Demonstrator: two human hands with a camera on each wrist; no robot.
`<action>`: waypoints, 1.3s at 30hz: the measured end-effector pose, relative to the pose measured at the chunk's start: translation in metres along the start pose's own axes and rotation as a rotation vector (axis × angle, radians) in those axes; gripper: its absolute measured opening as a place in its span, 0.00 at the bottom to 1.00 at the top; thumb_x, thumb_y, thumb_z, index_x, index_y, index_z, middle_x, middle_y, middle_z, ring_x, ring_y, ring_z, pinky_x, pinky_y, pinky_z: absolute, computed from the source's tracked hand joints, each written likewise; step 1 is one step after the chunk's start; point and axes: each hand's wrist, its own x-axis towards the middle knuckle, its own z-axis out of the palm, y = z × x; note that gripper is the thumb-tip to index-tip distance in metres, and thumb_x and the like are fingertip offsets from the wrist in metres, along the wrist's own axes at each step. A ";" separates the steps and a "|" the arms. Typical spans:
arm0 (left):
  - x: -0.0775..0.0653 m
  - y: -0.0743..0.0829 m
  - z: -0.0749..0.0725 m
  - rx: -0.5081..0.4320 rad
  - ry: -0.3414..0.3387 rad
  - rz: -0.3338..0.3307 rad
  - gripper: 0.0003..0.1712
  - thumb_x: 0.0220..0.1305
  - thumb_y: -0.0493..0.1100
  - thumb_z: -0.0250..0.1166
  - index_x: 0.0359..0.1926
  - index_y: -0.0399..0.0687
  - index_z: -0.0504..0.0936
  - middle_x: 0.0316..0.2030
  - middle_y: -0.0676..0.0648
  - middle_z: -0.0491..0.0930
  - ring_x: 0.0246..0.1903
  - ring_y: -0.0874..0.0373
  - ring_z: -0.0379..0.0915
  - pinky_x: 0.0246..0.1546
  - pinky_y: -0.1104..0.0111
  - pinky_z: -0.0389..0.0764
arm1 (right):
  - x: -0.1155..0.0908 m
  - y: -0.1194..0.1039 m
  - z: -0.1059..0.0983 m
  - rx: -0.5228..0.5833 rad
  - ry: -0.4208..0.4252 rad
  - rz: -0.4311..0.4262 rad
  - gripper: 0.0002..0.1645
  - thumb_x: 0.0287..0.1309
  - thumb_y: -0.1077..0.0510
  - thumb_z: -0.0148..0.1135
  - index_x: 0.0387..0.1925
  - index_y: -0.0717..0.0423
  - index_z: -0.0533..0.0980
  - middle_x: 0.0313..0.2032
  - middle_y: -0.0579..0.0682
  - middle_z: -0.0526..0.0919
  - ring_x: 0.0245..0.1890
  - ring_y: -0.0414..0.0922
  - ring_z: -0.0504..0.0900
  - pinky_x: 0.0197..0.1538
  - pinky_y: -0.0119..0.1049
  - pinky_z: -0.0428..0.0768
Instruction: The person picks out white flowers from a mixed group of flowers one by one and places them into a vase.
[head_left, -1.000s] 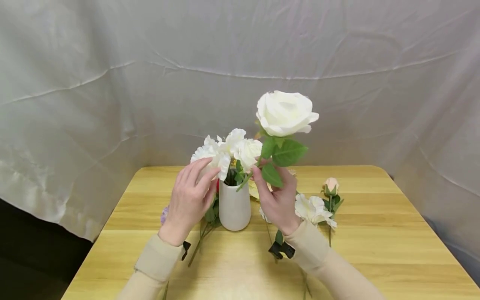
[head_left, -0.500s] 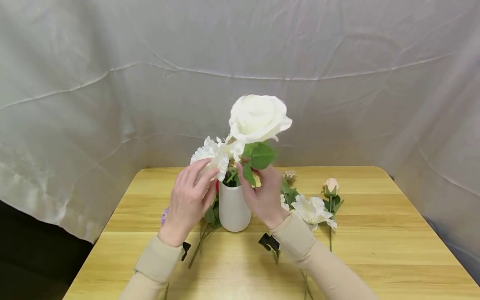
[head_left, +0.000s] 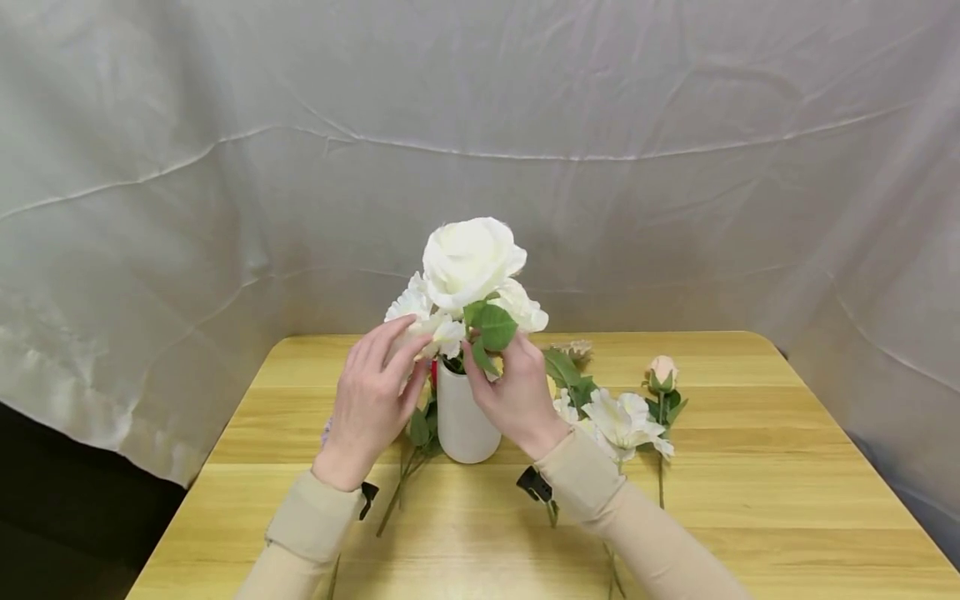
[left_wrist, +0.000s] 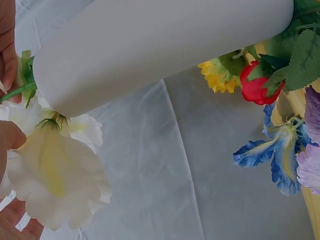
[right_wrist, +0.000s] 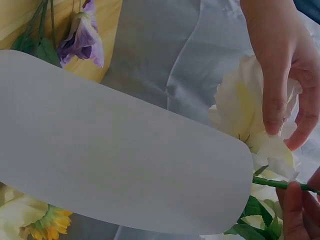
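A large white rose point(head_left: 472, 262) stands above the mouth of a white vase point(head_left: 467, 421). My right hand point(head_left: 517, 400) pinches its green stem point(right_wrist: 270, 183) with thumb and fingers, just above the rim. In the right wrist view the stem runs to the vase's mouth; its lower end is hidden. My left hand point(head_left: 369, 400) is at the left of the vase, with loosely bent fingers touching the ruffled white flower point(left_wrist: 60, 175). Another white rose point(head_left: 522, 307) shows behind the right hand, and green leaves point(head_left: 495, 327) hang from the held stem.
Right of the vase lie a white ruffled flower point(head_left: 624, 419) and a pale peach rosebud point(head_left: 663, 372) on the wooden table point(head_left: 765, 467). Left of it are a red flower point(left_wrist: 257, 82), a blue iris point(left_wrist: 280, 155) and purple petals point(left_wrist: 310, 167). A grey cloth point(head_left: 480, 100) hangs behind.
My right hand has carried the large white rose leftward and down, bringing its stem to the vase mouth. The left hand has barely moved and stays by the white flowers.
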 end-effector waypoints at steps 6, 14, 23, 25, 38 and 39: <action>-0.001 -0.001 -0.001 0.016 -0.013 -0.002 0.18 0.59 0.35 0.69 0.51 0.42 0.83 0.58 0.38 0.79 0.56 0.41 0.77 0.56 0.49 0.80 | -0.004 0.003 -0.001 0.040 0.012 0.075 0.10 0.58 0.70 0.64 0.41 0.63 0.74 0.33 0.57 0.83 0.34 0.50 0.86 0.39 0.40 0.87; 0.000 0.002 0.002 0.063 -0.018 -0.022 0.23 0.53 0.35 0.74 0.52 0.43 0.82 0.58 0.38 0.79 0.57 0.41 0.76 0.56 0.48 0.80 | -0.002 0.006 -0.004 0.109 0.034 0.122 0.04 0.63 0.67 0.59 0.39 0.63 0.74 0.32 0.56 0.83 0.33 0.49 0.84 0.39 0.39 0.84; -0.001 0.005 0.006 0.098 0.012 -0.064 0.21 0.53 0.38 0.73 0.50 0.44 0.82 0.56 0.39 0.81 0.53 0.39 0.78 0.51 0.48 0.80 | -0.002 0.007 -0.006 0.066 0.051 0.098 0.05 0.66 0.64 0.58 0.42 0.62 0.74 0.30 0.55 0.81 0.29 0.47 0.82 0.36 0.38 0.83; -0.001 0.006 0.005 0.098 0.014 -0.073 0.21 0.53 0.37 0.72 0.50 0.43 0.82 0.55 0.39 0.81 0.53 0.39 0.78 0.51 0.48 0.80 | -0.002 0.007 -0.006 0.063 0.058 0.108 0.07 0.65 0.64 0.59 0.43 0.63 0.75 0.31 0.56 0.81 0.30 0.48 0.81 0.37 0.40 0.83; -0.003 0.004 0.005 -0.011 0.068 -0.123 0.13 0.59 0.38 0.66 0.47 0.42 0.84 0.53 0.38 0.82 0.51 0.40 0.80 0.50 0.47 0.81 | -0.004 0.004 -0.003 0.012 0.012 0.075 0.18 0.60 0.66 0.65 0.50 0.69 0.75 0.44 0.63 0.86 0.47 0.56 0.88 0.51 0.45 0.87; -0.003 0.004 0.004 -0.016 0.068 -0.128 0.13 0.60 0.39 0.66 0.46 0.42 0.84 0.53 0.38 0.82 0.51 0.40 0.80 0.50 0.48 0.81 | -0.005 0.004 -0.003 0.010 0.013 0.061 0.18 0.60 0.66 0.65 0.51 0.69 0.75 0.44 0.63 0.86 0.47 0.56 0.88 0.51 0.46 0.87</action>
